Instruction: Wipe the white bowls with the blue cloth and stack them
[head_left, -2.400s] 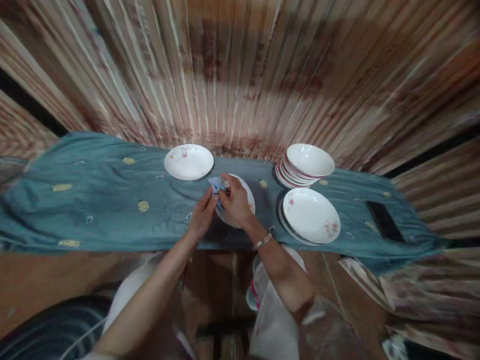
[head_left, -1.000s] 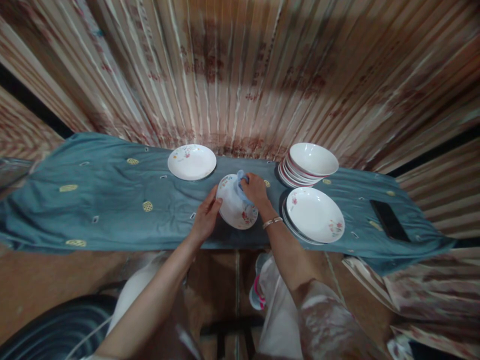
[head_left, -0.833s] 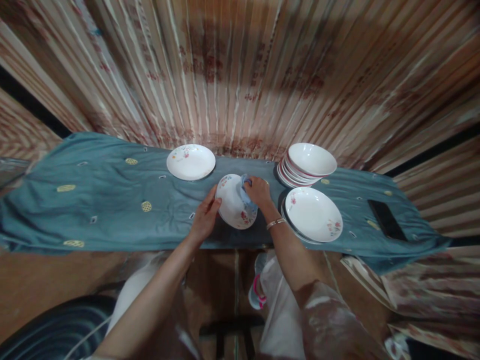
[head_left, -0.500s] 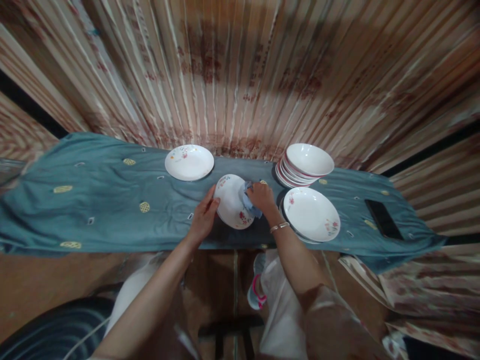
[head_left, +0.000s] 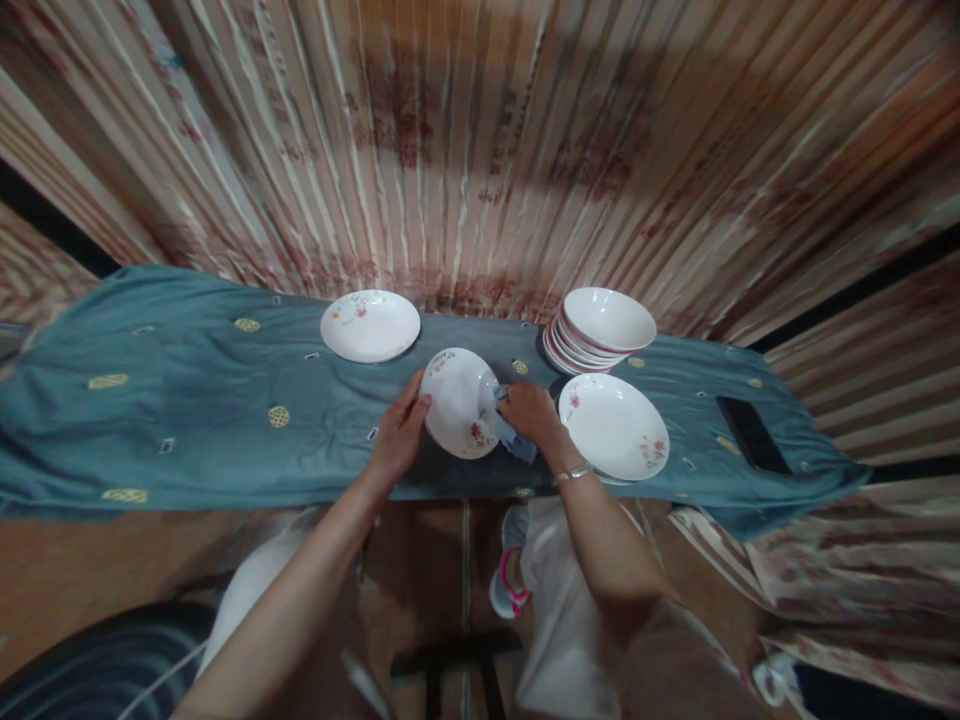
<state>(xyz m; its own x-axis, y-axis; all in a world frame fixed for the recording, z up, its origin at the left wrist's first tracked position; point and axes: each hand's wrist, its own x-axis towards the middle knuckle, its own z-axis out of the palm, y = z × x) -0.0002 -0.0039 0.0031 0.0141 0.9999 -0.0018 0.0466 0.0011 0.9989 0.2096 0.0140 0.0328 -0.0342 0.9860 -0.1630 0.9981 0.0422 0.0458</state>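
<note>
A white plate with floral prints (head_left: 457, 405) is tilted up above the table in front of me. My left hand (head_left: 403, 425) grips its left edge, thumb on the face and fingers behind. On the opposite rim, my right hand (head_left: 531, 412) is closed round a crumpled blue cloth (head_left: 516, 440), which touches the plate's right edge. Just right of that hand lies a stack of floral plates (head_left: 615, 428). Behind it stands a stack of white bowls (head_left: 607, 322) with red bands. One more floral plate (head_left: 370, 327) rests alone at the back left.
A teal cloth with pineapple prints (head_left: 217, 400) covers the long narrow table. A black phone (head_left: 753, 435) lies at its right end. Pleated curtains (head_left: 450, 150) hang close behind. Below the front edge are a dark stool (head_left: 457, 655) and a round black object (head_left: 105, 665).
My right hand has slid the cloth slightly outward and down, toward the plate's right rim. The left hand keeps its grip. The whole view has shifted a little.
</note>
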